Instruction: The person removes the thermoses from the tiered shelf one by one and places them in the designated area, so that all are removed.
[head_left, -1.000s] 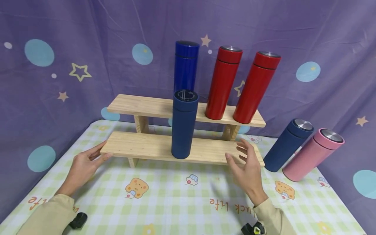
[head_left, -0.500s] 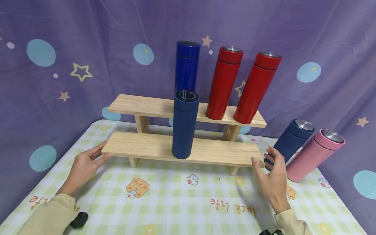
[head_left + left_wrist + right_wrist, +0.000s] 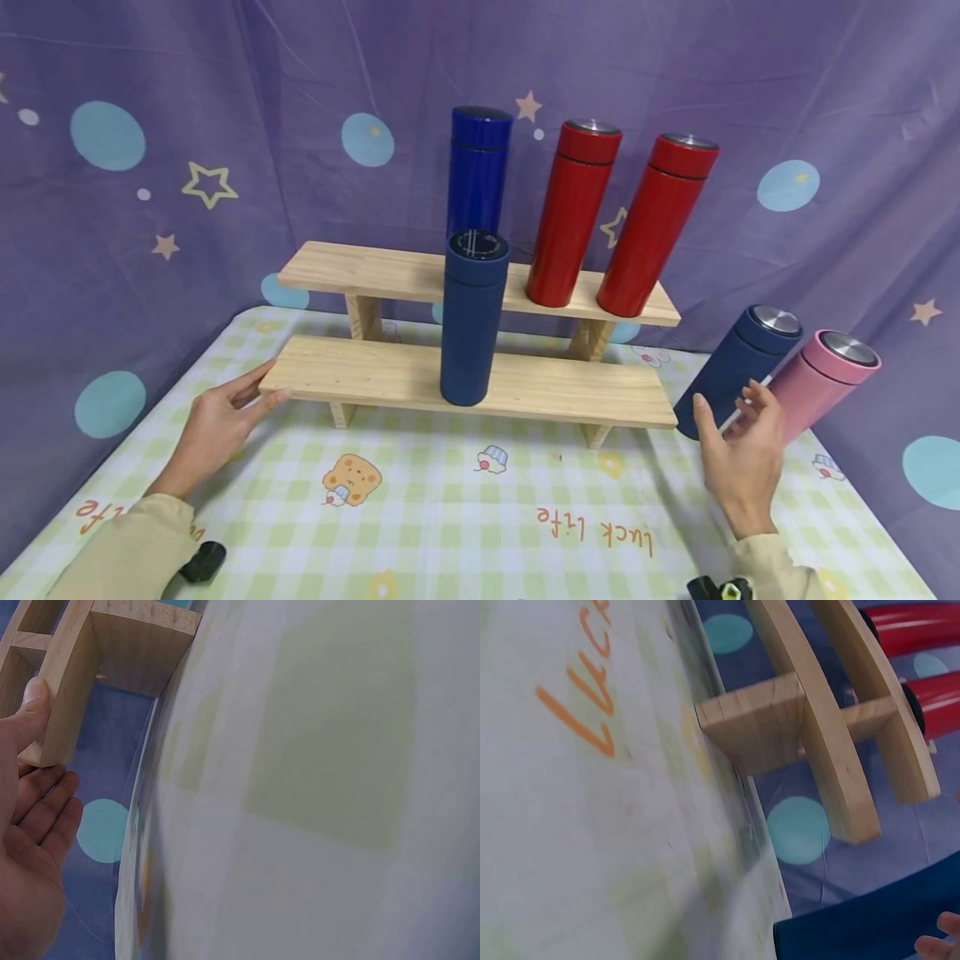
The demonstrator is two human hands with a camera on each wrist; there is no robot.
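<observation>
My left hand (image 3: 217, 429) holds the left end of the two-tier wooden shelf (image 3: 360, 367), thumb on the lower board's front edge and fingers at its end. In the head view my right hand (image 3: 746, 454) is in front of a navy thermos (image 3: 731, 358) and a pink thermos (image 3: 817, 383), fingers relaxed and apart; contact with either cannot be made out. Part of the pink one is hidden behind that hand. In the right wrist view only fingertips (image 3: 937, 941) show, overlapping the navy thermos (image 3: 870, 915).
On the lower board stands another navy thermos (image 3: 472, 325). The upper board carries a bright blue thermos (image 3: 476, 179) and two red ones, a left red thermos (image 3: 573, 217) and a right red thermos (image 3: 656, 229). A checked cloth (image 3: 450, 517) covers the table; a purple curtain (image 3: 300, 125) hangs behind.
My right hand has moved from the right part of the lower board, past its end, to the navy and pink thermoses. My left hand stays at the shelf's left end.
</observation>
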